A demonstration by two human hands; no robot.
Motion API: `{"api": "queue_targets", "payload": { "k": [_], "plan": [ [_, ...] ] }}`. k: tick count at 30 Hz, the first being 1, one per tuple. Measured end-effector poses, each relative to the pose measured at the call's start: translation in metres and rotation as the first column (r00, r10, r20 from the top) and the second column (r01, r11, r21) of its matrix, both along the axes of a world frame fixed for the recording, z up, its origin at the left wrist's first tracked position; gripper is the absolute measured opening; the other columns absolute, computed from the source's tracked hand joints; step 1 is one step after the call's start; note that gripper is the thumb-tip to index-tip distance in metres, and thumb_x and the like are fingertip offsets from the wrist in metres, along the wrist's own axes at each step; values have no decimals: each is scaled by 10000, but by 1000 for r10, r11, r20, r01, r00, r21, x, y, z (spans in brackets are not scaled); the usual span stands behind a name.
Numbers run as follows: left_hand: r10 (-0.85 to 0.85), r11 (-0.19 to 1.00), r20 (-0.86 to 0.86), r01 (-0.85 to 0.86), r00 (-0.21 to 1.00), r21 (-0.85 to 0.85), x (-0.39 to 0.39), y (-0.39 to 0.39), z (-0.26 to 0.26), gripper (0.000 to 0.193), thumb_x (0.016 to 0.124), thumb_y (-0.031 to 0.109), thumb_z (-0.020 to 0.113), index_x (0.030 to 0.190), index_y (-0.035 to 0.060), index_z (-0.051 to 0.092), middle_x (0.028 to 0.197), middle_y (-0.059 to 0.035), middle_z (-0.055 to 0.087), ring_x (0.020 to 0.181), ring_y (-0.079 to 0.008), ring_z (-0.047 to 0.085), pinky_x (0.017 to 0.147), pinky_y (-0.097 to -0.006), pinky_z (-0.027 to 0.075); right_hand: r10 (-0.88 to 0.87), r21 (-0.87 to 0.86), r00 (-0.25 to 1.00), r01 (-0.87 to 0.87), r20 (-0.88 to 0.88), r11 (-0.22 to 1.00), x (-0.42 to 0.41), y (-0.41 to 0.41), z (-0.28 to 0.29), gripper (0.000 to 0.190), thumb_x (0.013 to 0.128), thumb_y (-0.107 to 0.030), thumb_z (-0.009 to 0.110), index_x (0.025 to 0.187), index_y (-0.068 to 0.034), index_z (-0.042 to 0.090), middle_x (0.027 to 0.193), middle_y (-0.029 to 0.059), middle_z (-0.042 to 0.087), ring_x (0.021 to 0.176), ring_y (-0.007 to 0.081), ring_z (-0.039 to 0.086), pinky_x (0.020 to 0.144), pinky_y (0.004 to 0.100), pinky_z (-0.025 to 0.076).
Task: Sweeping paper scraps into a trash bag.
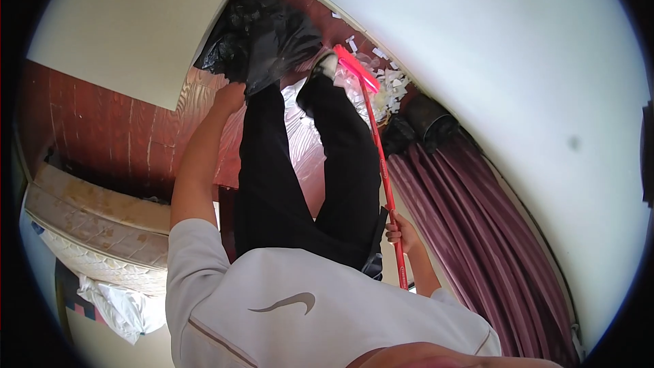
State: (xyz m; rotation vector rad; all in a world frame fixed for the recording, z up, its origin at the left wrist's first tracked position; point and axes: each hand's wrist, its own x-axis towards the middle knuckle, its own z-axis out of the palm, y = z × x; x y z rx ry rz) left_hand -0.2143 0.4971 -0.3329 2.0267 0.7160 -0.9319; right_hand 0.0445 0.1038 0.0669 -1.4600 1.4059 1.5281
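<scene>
My right hand [402, 233] is wrapped around the red handle of a broom [380, 153], low on the right beside my leg. The broom's pinkish-red head [356, 68] rests at the floor near my shoe [327, 65]. White paper scraps and clear plastic [392, 93] lie around and beyond the head, along the wall. On the left, my left hand [231, 97] is closed at the edge of a large black plastic bag [283, 36]. The bag spreads across the floor in front of my feet, and its opening cannot be made out.
A white wall [511, 61] runs along the right, with a purple curtain [460, 220] hanging by it. Next to the curtain's end sits a dark cylindrical object [429, 117]. Reddish wooden flooring [117, 122] extends left to a mattress [97, 214] and a white plastic bag [125, 306].
</scene>
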Motion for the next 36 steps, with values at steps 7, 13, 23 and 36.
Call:
{"api": "queue_targets", "payload": {
  "k": [7, 13, 23, 36],
  "plan": [
    [375, 926, 45, -376, 926, 37, -27, -20, -22, 209, 833, 143, 513, 1014, 47, 558, 1033, -198, 606, 1003, -376, 580, 842, -484, 466, 143, -32, 988, -145, -49, 989, 13, 7, -3, 326, 958, -422, 475, 1260, -303, 448, 573, -78, 310, 427, 17, 278, 363, 153, 228],
    [482, 870, -14, -480, 876, -109, -44, -64, -20, 291, 839, 214, 585, 1053, 22, 540, 1054, -228, 605, 1022, -384, 574, 861, -473, 458, 109, -32, 991, -112, -73, 993, 22, 19, -5, 316, 963, -428, 462, 1246, -287, 459, 579, -72, 309, 435, 26, 265, 373, 157, 226],
    [552, 833, -43, -553, 832, -9, -25, -31, -18, 294, 838, 206, 562, 1066, 23, 547, 1065, -228, 614, 1036, -391, 575, 875, -477, 461, 96, -43, 992, -100, -81, 994, 36, 15, -1, 282, 967, -408, 460, 1227, -300, 467, 566, -72, 309, 424, 23, 272, 360, 154, 223],
    [423, 903, -77, -413, 903, 116, 40, -14, 4, 269, 846, 180, 549, 1057, 14, 552, 1079, -227, 602, 1040, -387, 571, 862, -489, 464, 143, -8, 990, -143, -1, 990, 8, 2, -11, 275, 967, -390, 453, 1208, -258, 464, 567, -64, 316, 419, 33, 283, 356, 170, 233]
  ]
}}
